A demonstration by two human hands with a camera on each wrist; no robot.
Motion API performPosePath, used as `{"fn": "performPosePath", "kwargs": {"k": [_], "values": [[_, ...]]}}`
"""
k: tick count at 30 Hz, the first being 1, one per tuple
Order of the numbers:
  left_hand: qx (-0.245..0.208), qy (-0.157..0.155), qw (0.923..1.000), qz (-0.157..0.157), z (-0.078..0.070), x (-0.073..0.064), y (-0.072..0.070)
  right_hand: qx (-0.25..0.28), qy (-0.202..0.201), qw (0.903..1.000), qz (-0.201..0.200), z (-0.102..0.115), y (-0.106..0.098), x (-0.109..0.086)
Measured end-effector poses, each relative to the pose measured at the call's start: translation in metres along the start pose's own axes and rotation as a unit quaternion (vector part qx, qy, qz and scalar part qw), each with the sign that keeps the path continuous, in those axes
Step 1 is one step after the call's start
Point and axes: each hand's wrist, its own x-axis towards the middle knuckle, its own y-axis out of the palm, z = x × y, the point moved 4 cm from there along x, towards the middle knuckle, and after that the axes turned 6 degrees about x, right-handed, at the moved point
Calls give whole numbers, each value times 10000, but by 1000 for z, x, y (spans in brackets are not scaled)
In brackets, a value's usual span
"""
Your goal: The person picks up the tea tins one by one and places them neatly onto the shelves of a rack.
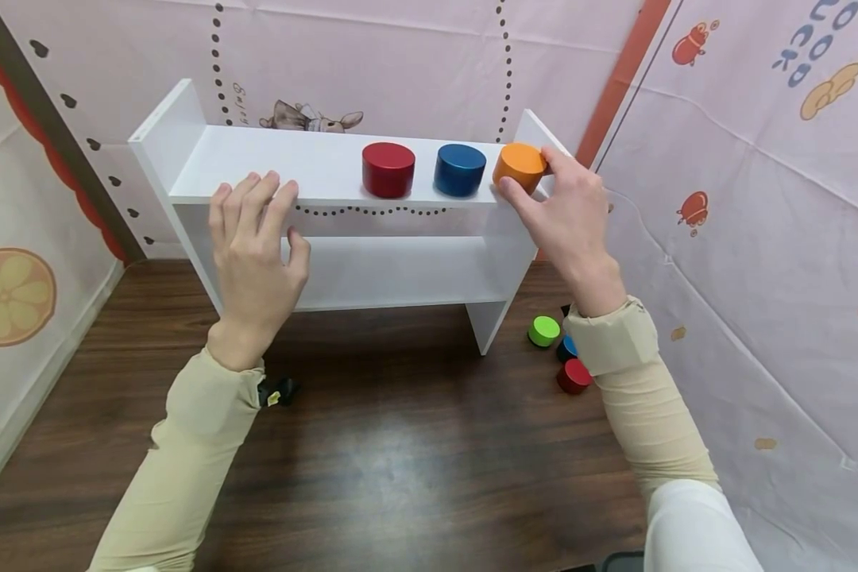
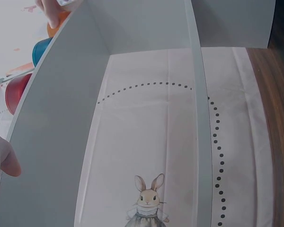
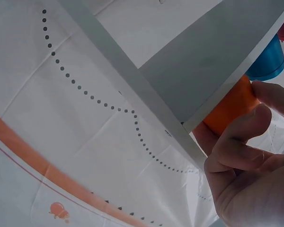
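My right hand grips an orange cylinder at the right end of a white shelf unit's top board. Thumb and fingers hold it from both sides, as the right wrist view also shows. Left of it on the same board stand a blue cylinder and a red cylinder, spaced apart. My left hand is at the board's front edge on the left, fingers extended and holding nothing; whether the fingertips touch the board I cannot tell.
On the wooden floor right of the shelf sit a green cylinder, a second red cylinder and another blue one partly hidden by my right sleeve. A small black object lies beside my left cuff. Printed cloth walls stand behind and beside the shelf.
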Motion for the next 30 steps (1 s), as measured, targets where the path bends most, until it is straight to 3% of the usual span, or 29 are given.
{"fn": "performPosePath", "kwargs": {"k": [10,15,19,24,30], "values": [[-36,-34,10000,-10,0,0,1,-412,23,9991,-37,-1,5,-4],[-70,-72,9999,-82,-1,0,1,-109,-322,9981,-507,0,-8,-17],[-69,-80,9999,-104,-1,0,1,363,-714,9914,-1032,-9,-19,-30],[-38,-93,9999,-104,-1,0,0,443,-663,9898,-1176,-44,-19,-52],[-71,-98,9998,-126,-2,0,0,-281,295,9980,-483,-114,-1,-88]]}}
